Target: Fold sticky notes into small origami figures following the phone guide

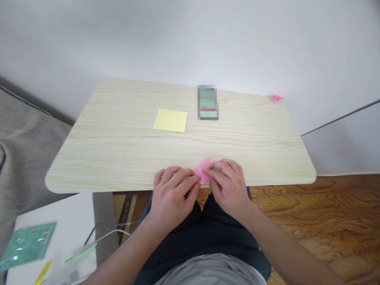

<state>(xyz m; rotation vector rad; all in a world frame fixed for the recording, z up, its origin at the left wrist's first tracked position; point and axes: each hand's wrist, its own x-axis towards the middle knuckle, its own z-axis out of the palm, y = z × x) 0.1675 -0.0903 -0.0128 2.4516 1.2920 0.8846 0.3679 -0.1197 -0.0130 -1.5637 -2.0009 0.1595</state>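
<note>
Between my two hands, at the near edge of the table, is a small folded piece of pink paper (204, 165). My left hand (175, 190) grips its left side with thumb and index finger. On the right side, the fingertips of my right hand (228, 184) pinch the paper. Part of the paper is covered by my fingers. Beyond my hands lies a pad of yellow sticky notes (170, 120), flat on the wood. A phone-like rectangle (208, 102), its surface pixelated, lies farther back.
The pale wooden table (118, 146) stands against a white wall. Another folded pink paper (276, 98) sits at its far right corner. Lower left, a white surface (71, 213) holds a green plastic packet (28, 243) and a white cable (109, 234).
</note>
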